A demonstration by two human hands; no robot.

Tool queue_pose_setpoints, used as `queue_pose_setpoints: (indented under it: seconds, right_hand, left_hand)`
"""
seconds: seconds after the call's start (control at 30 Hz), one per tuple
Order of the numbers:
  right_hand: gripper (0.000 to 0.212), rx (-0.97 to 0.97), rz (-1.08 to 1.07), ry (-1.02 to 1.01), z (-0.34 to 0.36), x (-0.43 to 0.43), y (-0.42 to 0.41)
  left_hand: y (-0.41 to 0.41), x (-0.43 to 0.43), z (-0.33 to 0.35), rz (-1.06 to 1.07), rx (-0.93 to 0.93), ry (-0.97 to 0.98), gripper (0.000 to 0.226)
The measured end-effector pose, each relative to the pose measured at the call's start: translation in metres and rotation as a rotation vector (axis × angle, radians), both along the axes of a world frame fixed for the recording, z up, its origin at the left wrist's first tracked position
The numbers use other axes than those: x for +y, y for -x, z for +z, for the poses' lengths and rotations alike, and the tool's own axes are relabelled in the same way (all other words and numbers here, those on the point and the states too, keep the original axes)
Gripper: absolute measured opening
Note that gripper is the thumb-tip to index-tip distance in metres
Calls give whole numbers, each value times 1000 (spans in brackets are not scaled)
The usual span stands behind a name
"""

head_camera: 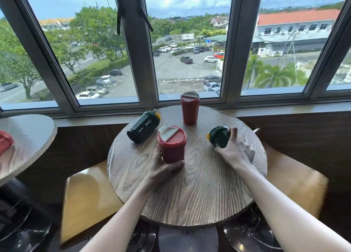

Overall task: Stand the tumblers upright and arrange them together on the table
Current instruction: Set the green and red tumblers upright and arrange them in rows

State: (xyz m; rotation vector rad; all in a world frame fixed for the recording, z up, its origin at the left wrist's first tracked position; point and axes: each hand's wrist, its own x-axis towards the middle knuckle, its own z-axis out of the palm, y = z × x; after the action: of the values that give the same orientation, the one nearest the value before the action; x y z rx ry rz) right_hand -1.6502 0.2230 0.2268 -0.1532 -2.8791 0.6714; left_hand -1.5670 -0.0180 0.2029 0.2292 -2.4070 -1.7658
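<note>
On the round wooden table (199, 191), my left hand (161, 168) is wrapped around the base of a red tumbler (172, 144) that stands upright near the middle. My right hand (235, 149) grips a dark green tumbler (218, 136) lying on its side at the right, lid with yellow tab pointing left. A second dark green tumbler (143, 126) lies on its side at the left, lid toward the window. Another red tumbler (190, 107) stands upright at the far edge.
A window ledge (284, 109) runs just behind the table. Two yellow-brown stool seats (87, 196) flank the table at left and right. A second round table (26, 141) at far left carries a red item (5, 141).
</note>
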Motion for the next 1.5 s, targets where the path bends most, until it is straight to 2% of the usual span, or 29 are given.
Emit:
queue_pose_setpoints:
  seconds: [0.2, 0.33, 0.47, 0.63, 0.73, 0.9, 1.07, 1.23, 1.33, 1.47, 1.5]
  right_hand:
    - [72, 10, -3, -18, -3, 0, 1]
    - [71, 27, -8, -38, -3, -1, 1]
    - [70, 38, -13, -46, -4, -2, 1]
    - [71, 57, -5, -45, -4, -1, 0]
    - [81, 67, 10, -12, -4, 0, 1]
    - [100, 89, 47, 71, 2, -1, 7]
    - [90, 130, 169, 327, 9, -5, 24]
    - [91, 202, 353, 749, 12, -19, 39]
    - [104, 205, 387, 822, -2, -26, 50]
    - [100, 169, 457, 841, -27, -24, 70]
    - [100, 163, 470, 803, -14, -23, 62]
  left_hand:
    - [-3, -3, 2, -83, -7, 1, 88]
    - [-4, 4, 2, -102, -38, 5, 75]
    - [-2, 19, -8, 20, 8, 196, 94]
    - [1, 6, -15, -98, -17, 123, 74]
    - [4, 10, -15, -43, 13, 132, 74]
    - [7, 30, -12, 21, 53, 164, 88]
    - [17, 43, -9, 53, 14, 295, 107]
    - [21, 42, -9, 45, -29, 390, 101]
    - [21, 39, -13, 7, -29, 373, 94]
    - [21, 35, -18, -30, -23, 307, 78]
    - [21, 34, -17, -30, -18, 313, 77]
